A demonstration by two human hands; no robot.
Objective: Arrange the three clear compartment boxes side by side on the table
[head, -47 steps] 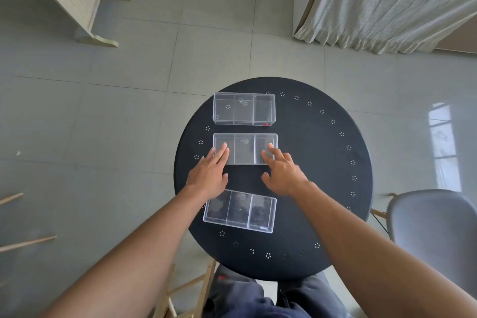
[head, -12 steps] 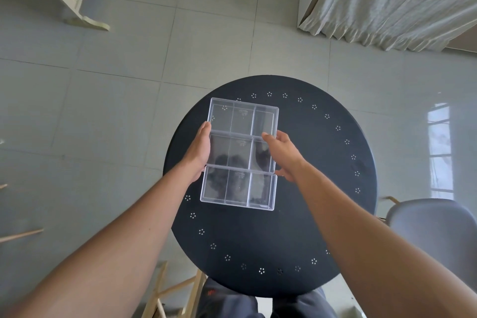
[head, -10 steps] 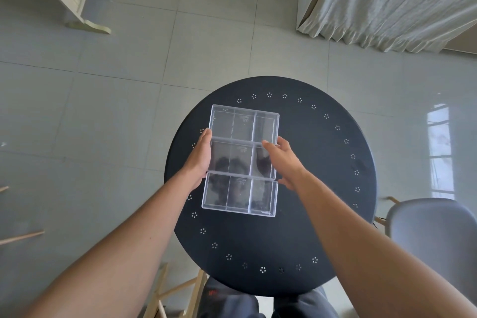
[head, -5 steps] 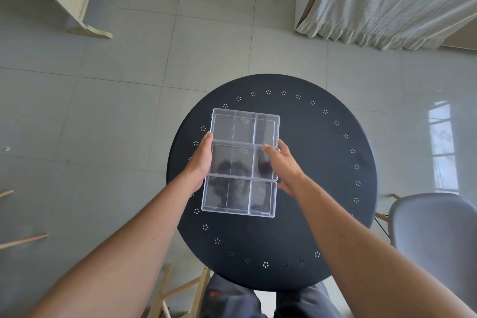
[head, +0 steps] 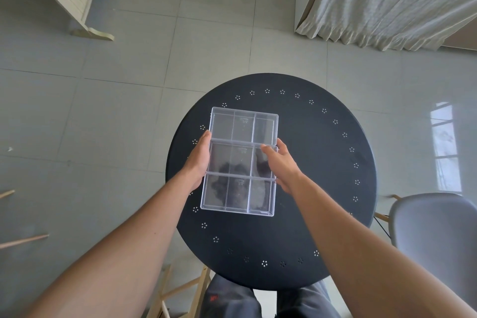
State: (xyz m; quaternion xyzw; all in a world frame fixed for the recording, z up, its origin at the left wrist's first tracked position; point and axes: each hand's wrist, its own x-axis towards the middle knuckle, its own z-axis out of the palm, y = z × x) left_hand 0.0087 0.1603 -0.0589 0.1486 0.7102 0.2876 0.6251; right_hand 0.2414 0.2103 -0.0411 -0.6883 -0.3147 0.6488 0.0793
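Hands, left (head: pixel 200 160) and right (head: pixel 282 166), flank middle box (head: pixel 240 159), fingers (head: pixel 268 149) touching.

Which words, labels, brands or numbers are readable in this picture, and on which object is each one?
None can be read.
far box: small moulded mark in the middle compartment, too small to read.
middle box: similar mark, too small.
near box: similar mark, too small.
trousers: small red mark, blurred.
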